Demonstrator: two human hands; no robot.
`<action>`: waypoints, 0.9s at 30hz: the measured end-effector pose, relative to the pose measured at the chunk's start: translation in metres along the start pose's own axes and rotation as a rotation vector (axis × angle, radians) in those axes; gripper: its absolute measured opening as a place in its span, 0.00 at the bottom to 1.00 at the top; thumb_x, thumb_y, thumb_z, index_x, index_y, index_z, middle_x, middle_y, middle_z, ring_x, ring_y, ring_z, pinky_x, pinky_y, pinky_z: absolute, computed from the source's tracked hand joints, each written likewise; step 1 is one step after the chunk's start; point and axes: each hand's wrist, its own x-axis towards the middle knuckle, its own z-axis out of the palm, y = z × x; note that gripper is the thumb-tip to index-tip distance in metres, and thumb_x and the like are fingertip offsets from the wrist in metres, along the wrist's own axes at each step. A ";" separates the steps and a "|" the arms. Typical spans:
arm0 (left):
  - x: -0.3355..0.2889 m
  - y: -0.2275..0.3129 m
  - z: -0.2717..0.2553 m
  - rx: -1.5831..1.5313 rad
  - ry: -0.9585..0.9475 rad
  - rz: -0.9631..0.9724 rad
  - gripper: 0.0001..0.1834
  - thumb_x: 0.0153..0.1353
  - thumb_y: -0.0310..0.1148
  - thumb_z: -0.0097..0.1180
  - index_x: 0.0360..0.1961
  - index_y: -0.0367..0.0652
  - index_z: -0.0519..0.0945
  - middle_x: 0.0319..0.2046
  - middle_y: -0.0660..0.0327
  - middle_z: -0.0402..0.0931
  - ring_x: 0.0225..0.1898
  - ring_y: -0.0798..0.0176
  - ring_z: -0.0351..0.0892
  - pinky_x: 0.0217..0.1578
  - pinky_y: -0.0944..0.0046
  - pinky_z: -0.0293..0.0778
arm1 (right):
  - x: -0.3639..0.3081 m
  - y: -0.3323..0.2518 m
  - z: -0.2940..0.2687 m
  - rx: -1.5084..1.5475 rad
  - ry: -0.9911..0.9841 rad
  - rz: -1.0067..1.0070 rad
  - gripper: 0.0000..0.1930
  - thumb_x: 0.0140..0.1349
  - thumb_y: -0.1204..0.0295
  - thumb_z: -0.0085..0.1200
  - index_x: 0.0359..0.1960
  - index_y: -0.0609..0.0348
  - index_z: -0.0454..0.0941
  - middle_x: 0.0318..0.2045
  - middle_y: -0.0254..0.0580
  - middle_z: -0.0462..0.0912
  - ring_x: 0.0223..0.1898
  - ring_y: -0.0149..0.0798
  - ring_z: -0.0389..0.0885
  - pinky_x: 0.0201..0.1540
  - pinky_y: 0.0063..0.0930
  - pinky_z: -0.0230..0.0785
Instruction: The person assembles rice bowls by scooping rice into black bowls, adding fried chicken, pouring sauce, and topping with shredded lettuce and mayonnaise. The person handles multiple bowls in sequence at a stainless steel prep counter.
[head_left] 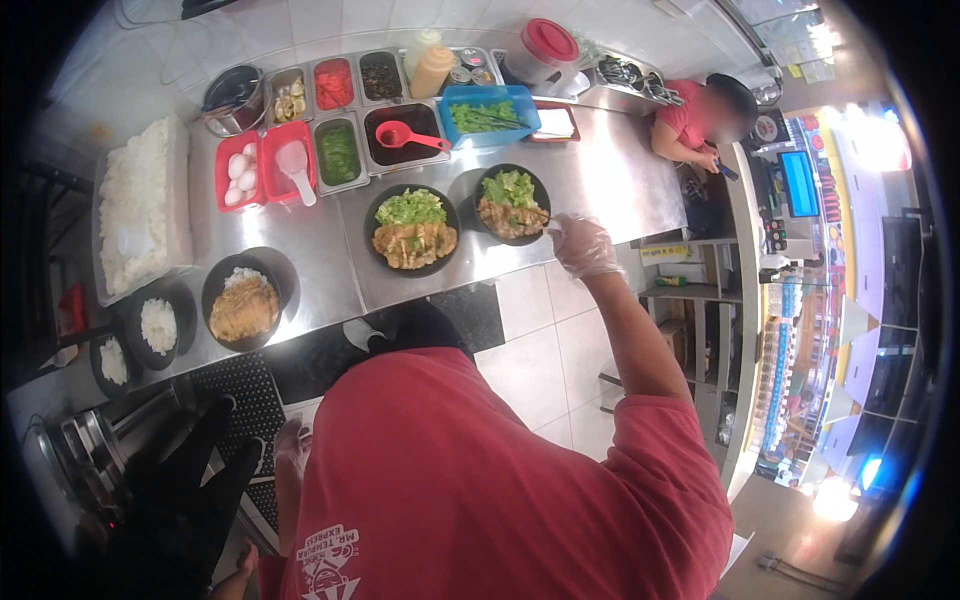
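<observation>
Curling the fingers (562, 231) of my gloved right hand (584, 247) in at the right rim of a dark bowl (541, 188); can't tell if they're fully closed or pinching anything. Left hand (290, 447), also gloved, is low beside my torso, partly hidden; grip unreadable. That dark bowl sits on the steel counter (330, 250) near its front edge: leafy greens behind, browned meat pieces in front. Just left, a second bowl (452, 216): greens plus a golden fried piece. Farther left, a cutlet bowl (213, 288), fried piece over rice, then two rice bowls (183, 318), plain. Five bowls total. Behind: one blue tub (530, 125) of cut greens; one sauce pan (375, 122), dark liquid, red ladle (395, 133) in it; one green-filled pan (340, 155); two red tubs, one with white eggs (240, 172), one with a white paddle (294, 165). Back row: three metal pans, yellowish pieces (289, 103), red shreds (333, 85), dark bits (381, 78); two squeeze bottles (433, 72). Far left, one big bin (183, 225) of white rice.
</observation>
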 end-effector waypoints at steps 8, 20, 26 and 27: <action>0.013 -0.016 -0.018 -0.044 0.057 0.029 0.22 0.70 0.41 0.59 0.62 0.48 0.78 0.46 0.56 0.79 0.37 0.57 0.79 0.33 0.58 0.72 | 0.038 -0.057 -0.047 0.303 0.174 -0.059 0.20 0.70 0.54 0.55 0.49 0.59 0.84 0.43 0.58 0.87 0.45 0.62 0.86 0.50 0.52 0.77; -0.058 0.009 0.006 -0.040 0.189 0.103 0.25 0.72 0.41 0.56 0.66 0.43 0.73 0.54 0.48 0.80 0.47 0.49 0.84 0.45 0.52 0.80 | 0.159 -0.291 0.018 0.634 -0.168 -0.088 0.26 0.71 0.48 0.53 0.45 0.62 0.86 0.48 0.61 0.86 0.54 0.61 0.84 0.57 0.50 0.75; -0.094 0.040 0.030 0.058 0.065 0.394 0.23 0.69 0.43 0.62 0.57 0.38 0.79 0.40 0.53 0.86 0.31 0.56 0.85 0.35 0.57 0.81 | 0.111 -0.245 0.019 0.723 0.061 -0.221 0.17 0.69 0.57 0.55 0.44 0.59 0.83 0.45 0.57 0.86 0.50 0.61 0.84 0.54 0.52 0.74; -0.115 0.063 0.046 0.131 0.041 0.416 0.23 0.68 0.44 0.63 0.55 0.39 0.81 0.39 0.55 0.86 0.31 0.58 0.85 0.35 0.59 0.81 | 0.091 -0.214 0.035 0.764 0.123 -0.290 0.16 0.69 0.58 0.56 0.43 0.58 0.83 0.42 0.55 0.86 0.47 0.61 0.83 0.53 0.52 0.74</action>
